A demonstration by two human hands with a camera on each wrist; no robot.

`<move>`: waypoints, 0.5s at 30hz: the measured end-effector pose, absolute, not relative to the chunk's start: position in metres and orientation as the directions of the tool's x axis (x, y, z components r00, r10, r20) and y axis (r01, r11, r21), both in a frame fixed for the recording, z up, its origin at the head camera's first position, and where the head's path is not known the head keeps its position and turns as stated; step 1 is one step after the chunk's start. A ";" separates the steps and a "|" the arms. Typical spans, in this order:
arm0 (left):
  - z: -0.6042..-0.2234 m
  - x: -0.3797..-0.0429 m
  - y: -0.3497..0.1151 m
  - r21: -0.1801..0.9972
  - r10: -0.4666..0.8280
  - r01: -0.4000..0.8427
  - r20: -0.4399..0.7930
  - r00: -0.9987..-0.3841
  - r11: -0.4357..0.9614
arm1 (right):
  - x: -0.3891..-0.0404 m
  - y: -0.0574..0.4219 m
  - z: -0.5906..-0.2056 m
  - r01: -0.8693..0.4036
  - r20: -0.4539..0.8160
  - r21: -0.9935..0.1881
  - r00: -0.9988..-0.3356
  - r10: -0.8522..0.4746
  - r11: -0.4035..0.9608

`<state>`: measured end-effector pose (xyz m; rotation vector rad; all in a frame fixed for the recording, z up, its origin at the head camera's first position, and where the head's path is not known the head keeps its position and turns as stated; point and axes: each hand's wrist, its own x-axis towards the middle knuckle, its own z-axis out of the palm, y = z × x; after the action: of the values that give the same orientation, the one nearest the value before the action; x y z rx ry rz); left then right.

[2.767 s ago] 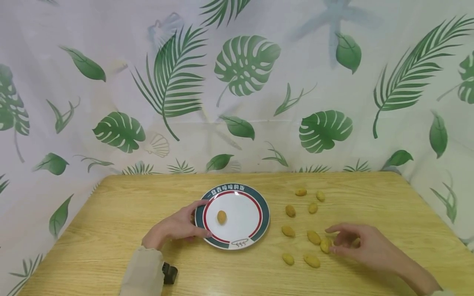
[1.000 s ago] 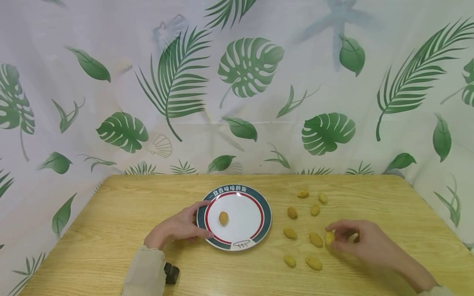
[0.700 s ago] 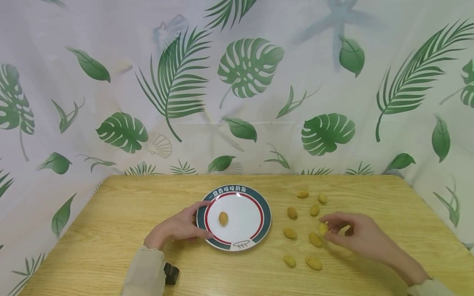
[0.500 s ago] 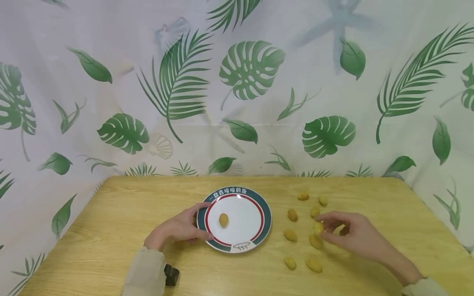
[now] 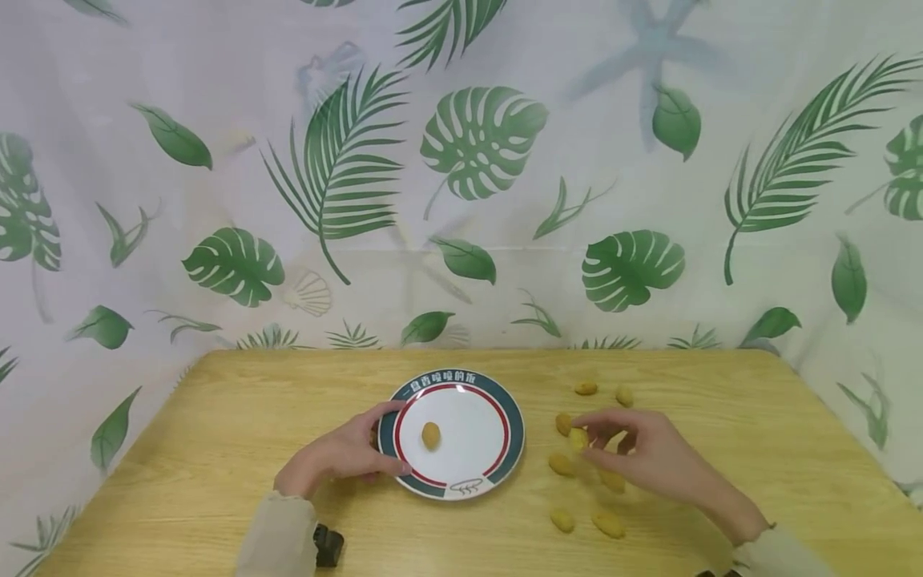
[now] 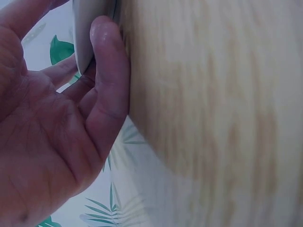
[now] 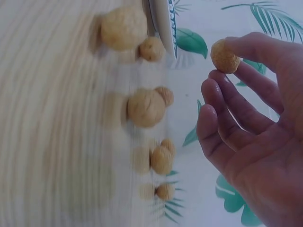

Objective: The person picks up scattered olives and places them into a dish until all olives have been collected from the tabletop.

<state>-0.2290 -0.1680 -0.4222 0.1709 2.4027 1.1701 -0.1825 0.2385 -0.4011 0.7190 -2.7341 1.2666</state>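
My left hand holds the left rim of a round white plate with a dark teal border and a red ring. In the left wrist view, its fingers wrap about the plate's edge close to the tabletop. One small yellow-orange oval fruit, like a kumquat, lies on the plate left of centre. Between thumb and fingertips, my right hand pinches another kumquat, raised above the table to the right of the plate. The right wrist view shows this held kumquat clear of the wood.
Several loose kumquats lie on the wooden table right of the plate, some partly behind the right hand. A small black object is by the left sleeve. Behind the table hangs a leaf-patterned cloth.
My right hand has picked up a kumquat from the right-hand group and carried it left toward the plate, over the other fruits. The left hand stays on the plate's rim.
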 end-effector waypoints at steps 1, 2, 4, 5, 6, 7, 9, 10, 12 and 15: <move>-0.422 -0.229 -0.168 0.772 0.300 -0.090 -0.348 -0.888 0.629 | -0.183 0.235 -0.401 -0.435 0.235 -0.715 -0.887 -0.399 0.547; -0.423 -0.228 -0.169 0.772 0.299 -0.088 -0.346 -0.889 0.630 | -0.184 0.232 -0.402 -0.443 0.241 -0.718 -0.882 -0.405 0.537; -0.423 -0.228 -0.170 0.771 0.298 -0.089 -0.346 -0.890 0.630 | -0.185 0.226 -0.402 -0.457 0.252 -0.717 -0.874 -0.416 0.526; -0.422 -0.228 -0.170 0.774 0.301 -0.087 -0.345 -0.889 0.628 | -0.186 0.224 -0.401 -0.455 0.248 -0.720 -0.874 -0.418 0.523; -0.423 -0.228 -0.170 0.775 0.303 -0.086 -0.343 -0.889 0.626 | -0.187 0.221 -0.401 -0.453 0.245 -0.720 -0.875 -0.418 0.526; -0.423 -0.228 -0.170 0.775 0.304 -0.084 -0.342 -0.889 0.626 | -0.188 0.219 -0.401 -0.448 0.239 -0.720 -0.877 -0.416 0.530; -0.422 -0.229 -0.169 0.774 0.304 -0.086 -0.345 -0.888 0.627 | -0.190 0.214 -0.402 -0.440 0.228 -0.720 -0.880 -0.416 0.537; -0.423 -0.229 -0.169 0.775 0.305 -0.087 -0.346 -0.887 0.626 | -0.192 0.212 -0.403 -0.435 0.220 -0.721 -0.882 -0.417 0.539; -0.422 -0.229 -0.169 0.774 0.305 -0.087 -0.347 -0.887 0.627 | -0.194 0.207 -0.404 -0.437 0.220 -0.721 -0.880 -0.420 0.537; -0.422 -0.230 -0.168 0.779 0.310 -0.085 -0.345 -0.886 0.621 | -0.198 0.200 -0.406 -0.449 0.230 -0.723 -0.873 -0.430 0.525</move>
<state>-0.2299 -0.1679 -0.4220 0.1777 2.3951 1.1843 -0.1978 0.1999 -0.4062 0.7851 -2.7234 1.3022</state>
